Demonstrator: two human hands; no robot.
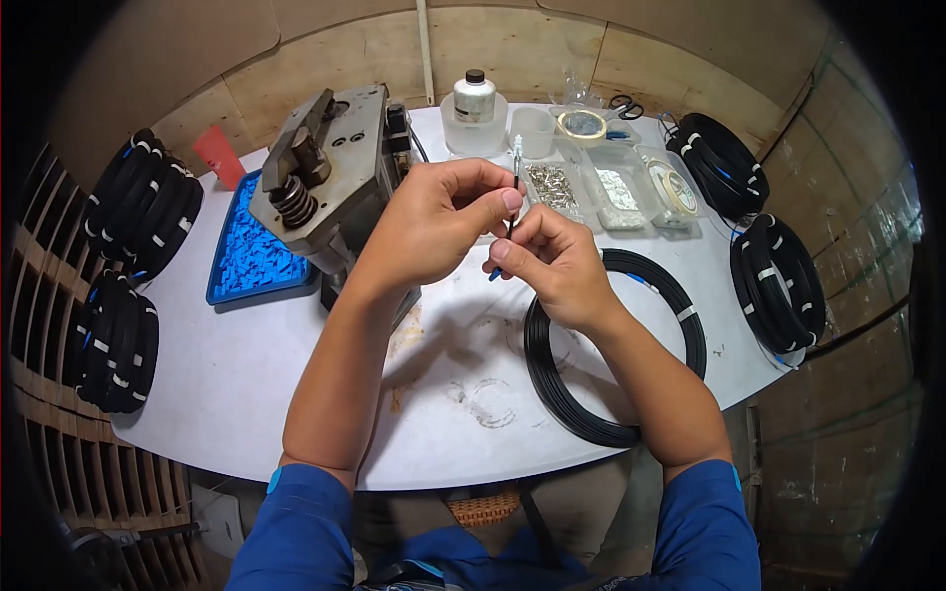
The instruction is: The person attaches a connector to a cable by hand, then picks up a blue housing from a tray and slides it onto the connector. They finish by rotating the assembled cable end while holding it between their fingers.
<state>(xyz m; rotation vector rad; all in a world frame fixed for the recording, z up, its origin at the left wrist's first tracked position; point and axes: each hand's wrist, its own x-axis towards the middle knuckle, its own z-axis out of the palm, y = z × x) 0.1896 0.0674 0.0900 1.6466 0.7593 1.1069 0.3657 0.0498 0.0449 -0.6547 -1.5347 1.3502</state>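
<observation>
A thin black cable [515, 182] stands nearly upright between my hands, with a small silvery metal end piece [518, 145] at its top. My left hand [443, 217] is closed, pinching this cable between thumb and forefinger just below the metal end. Lower down, my right hand [557, 264] is closed around the cable too. From under the right fingertips a small blue piece [496, 275] pokes out; most of it is hidden. A coil of black cable [695, 345] lies flat on the white table [453, 443], partly beneath my right forearm.
A metal press-like machine [345, 163] stands left of my hands, beside a blue tray [266, 295] of small blue pieces. Behind are a bin of metal fittings [552, 187], a clear box [616, 187], a bottle [475, 98] and scissors [626, 106]. Bundled cable coils [774, 286] line both sides.
</observation>
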